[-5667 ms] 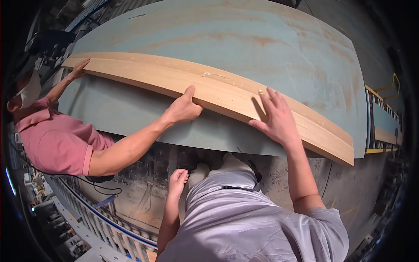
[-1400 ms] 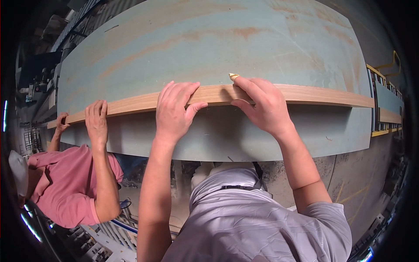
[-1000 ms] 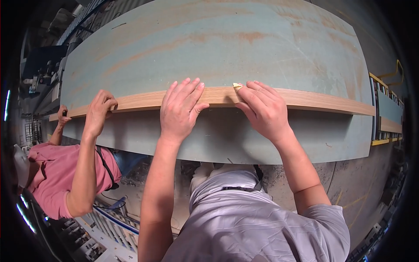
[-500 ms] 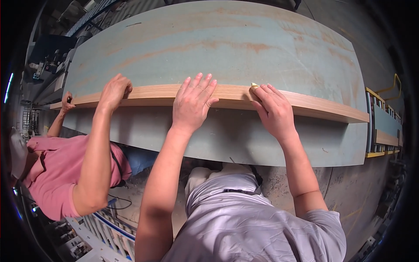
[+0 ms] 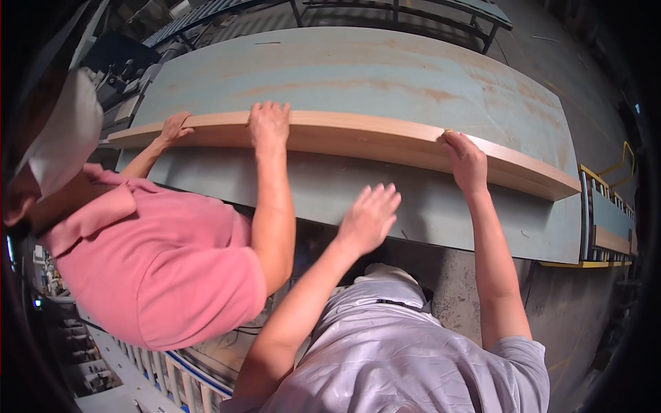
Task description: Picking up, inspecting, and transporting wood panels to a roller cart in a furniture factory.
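Observation:
A long wood-grain board (image 5: 344, 141) lies across the large grey-green worktable (image 5: 385, 62), its broad side toward me. At its right part, my right hand (image 5: 467, 160) is closed at the top edge, with a small yellowish piece (image 5: 447, 131) just showing at the fingertips; its kind cannot be made out. My left hand (image 5: 372, 219) is off the board, over the near part of the table, fingers outstretched and holding nothing. To the left, a co-worker's two hands rest on the board's top edge, the nearer one (image 5: 269, 122) with fingers bent over it.
The co-worker in a pink shirt (image 5: 186, 268) stands close at my left, one arm near mine. A yellow-framed roller rack (image 5: 606, 206) adjoins the table's right end. Another roller conveyor (image 5: 213, 17) runs behind the table.
My left hand has come off the board and moved right and toward me. My right hand has slid rightward along the top edge. The co-worker has moved right, nearer me.

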Motion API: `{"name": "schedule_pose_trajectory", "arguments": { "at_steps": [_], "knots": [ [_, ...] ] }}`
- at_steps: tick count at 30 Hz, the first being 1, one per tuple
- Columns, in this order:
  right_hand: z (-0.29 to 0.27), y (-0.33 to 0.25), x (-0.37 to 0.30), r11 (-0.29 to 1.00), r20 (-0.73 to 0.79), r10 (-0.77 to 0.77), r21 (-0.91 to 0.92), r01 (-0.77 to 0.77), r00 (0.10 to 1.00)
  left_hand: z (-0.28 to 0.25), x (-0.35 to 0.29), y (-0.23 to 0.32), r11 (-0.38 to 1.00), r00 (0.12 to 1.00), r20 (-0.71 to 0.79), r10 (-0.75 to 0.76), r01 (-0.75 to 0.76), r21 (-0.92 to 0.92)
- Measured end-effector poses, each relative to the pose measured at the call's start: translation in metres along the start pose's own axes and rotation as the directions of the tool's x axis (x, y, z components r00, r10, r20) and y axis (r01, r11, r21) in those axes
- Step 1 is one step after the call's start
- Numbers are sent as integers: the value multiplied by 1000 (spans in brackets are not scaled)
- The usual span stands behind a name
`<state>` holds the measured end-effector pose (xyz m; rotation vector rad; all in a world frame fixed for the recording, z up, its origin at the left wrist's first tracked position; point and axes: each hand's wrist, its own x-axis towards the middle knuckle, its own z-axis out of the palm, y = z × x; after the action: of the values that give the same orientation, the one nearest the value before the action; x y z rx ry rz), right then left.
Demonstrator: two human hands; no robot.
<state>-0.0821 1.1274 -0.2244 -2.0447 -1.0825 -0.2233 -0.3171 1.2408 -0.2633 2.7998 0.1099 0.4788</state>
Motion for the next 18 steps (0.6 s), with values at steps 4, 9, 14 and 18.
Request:
{"name": "schedule_pose_trajectory", "arguments": {
  "at_steps": [4,9,14,18],
  "knots": [
    [3,11,-3,993,-94,-46,-110,36,994,8,-87,25,972,1000,8,-10,12,-234],
    [-10,27,-35,972,7,19,-234,-17,1000,37,-212,27,876,948,61,-313,313,-366],
    [-11,38,-145,988,-1,109,-113,-108,994,109,-400,26,448,490,332,-806,871,-200],
    [-16,11,-217,968,53,236,-103,-230,970,161,-525,35,243,352,495,-795,931,-272]
  ]
}}
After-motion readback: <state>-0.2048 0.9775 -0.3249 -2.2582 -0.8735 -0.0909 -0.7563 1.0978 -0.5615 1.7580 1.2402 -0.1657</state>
